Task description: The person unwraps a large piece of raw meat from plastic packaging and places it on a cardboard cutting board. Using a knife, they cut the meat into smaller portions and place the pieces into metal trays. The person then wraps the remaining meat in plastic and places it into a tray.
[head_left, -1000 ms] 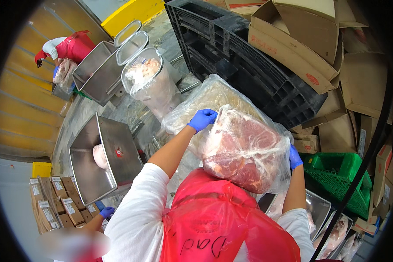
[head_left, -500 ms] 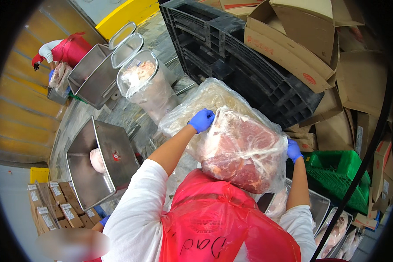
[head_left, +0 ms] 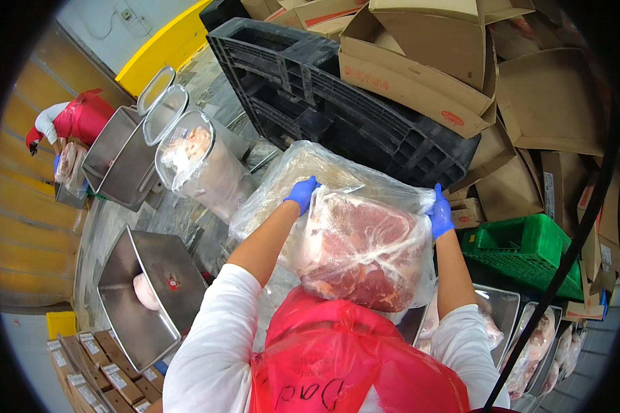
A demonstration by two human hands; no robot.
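A large cut of raw red meat (head_left: 358,244), wrapped in clear plastic, lies right in front of my red apron. Beneath and beyond it spreads a cloudy clear plastic bag (head_left: 272,182). My left hand (head_left: 302,195), blue-gloved, is closed on the plastic at the meat's far left corner. On the opposite side my right hand (head_left: 441,216), also gloved in blue, grips the bag's right edge with the fingers pointing away from me. The fingertips of both hands are partly hidden by plastic.
A black plastic pallet (head_left: 386,117) leans beyond the bag, cardboard boxes (head_left: 420,69) behind it. Right: a green crate (head_left: 520,244) and metal trays of meat (head_left: 499,310). Left: a steel tub (head_left: 176,275), a plastic-lined bin (head_left: 210,165), stacked cartons (head_left: 107,365). Another person (head_left: 83,117) bends at far left.
My right hand has moved up and away along the bag's edge, drawing the plastic wider. My left hand stays by the meat's far left corner. The whole view has shifted.
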